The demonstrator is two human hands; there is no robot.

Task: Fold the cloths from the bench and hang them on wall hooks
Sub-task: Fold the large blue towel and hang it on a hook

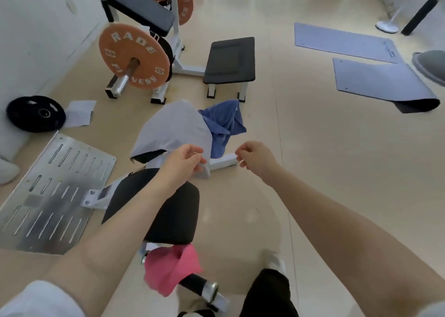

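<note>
While the pale lavender cloth [173, 126] drapes over the far end of the black padded counter [168, 210], running away from me, my left hand [185, 160] sits nearer, fingers pinching its near edge. My right hand [255, 158] hovers just beside, fingers curled; whether it pinches anything I cannot tell. No container shows here.

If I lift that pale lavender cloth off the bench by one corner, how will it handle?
The pale lavender cloth is probably floppy: it drapes over the black padded bench and sags at its edges. It looks thin, so likely light. Its edge meets the crumpled blue towel, which might drag along.
</note>
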